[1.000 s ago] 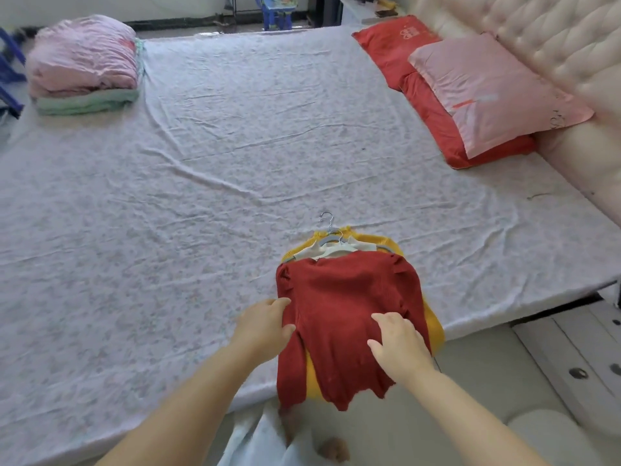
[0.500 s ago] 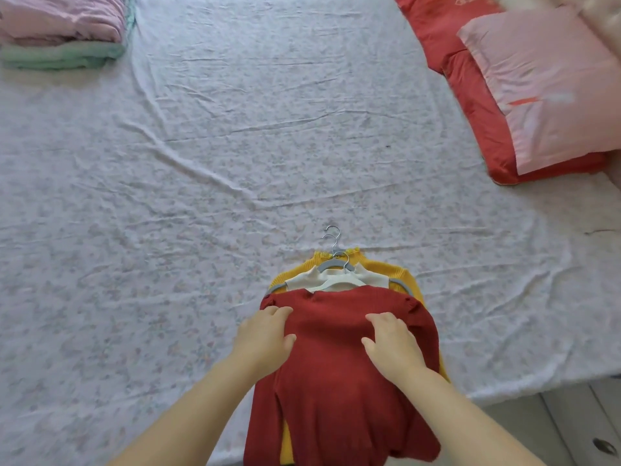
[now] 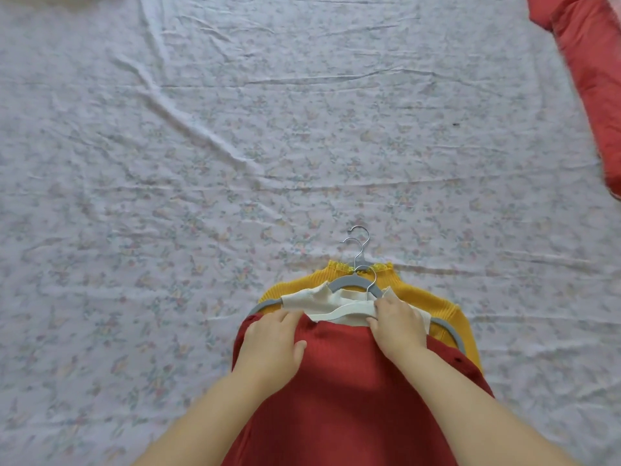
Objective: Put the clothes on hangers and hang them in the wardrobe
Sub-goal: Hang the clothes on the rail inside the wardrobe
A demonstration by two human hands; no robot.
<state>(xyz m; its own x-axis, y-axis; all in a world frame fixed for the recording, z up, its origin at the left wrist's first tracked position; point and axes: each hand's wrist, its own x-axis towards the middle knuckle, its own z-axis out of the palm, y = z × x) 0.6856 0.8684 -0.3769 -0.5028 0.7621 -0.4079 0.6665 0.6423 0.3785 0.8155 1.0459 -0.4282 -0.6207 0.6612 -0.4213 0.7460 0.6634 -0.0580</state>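
Observation:
A red knit sweater (image 3: 346, 395) lies at the bed's near edge on top of a white top (image 3: 319, 301) and a yellow sweater (image 3: 420, 297). The white and yellow garments sit on grey hangers (image 3: 347, 283) whose metal hooks (image 3: 361, 243) point away from me. My left hand (image 3: 272, 344) rests on the red sweater's upper left edge, fingers fairly straight and thumb spread. My right hand (image 3: 398, 326) is at the red sweater's upper right edge and pinches the white top's band between thumb and fingers.
The bed is covered by a wrinkled floral sheet (image 3: 235, 146) that fills most of the view. A red pillow (image 3: 591, 72) lies at the right edge.
Both hands have slid up the red sweater from its middle to its top edge, and the right hand has reached the white top. My view has tilted down and closer to the bed.

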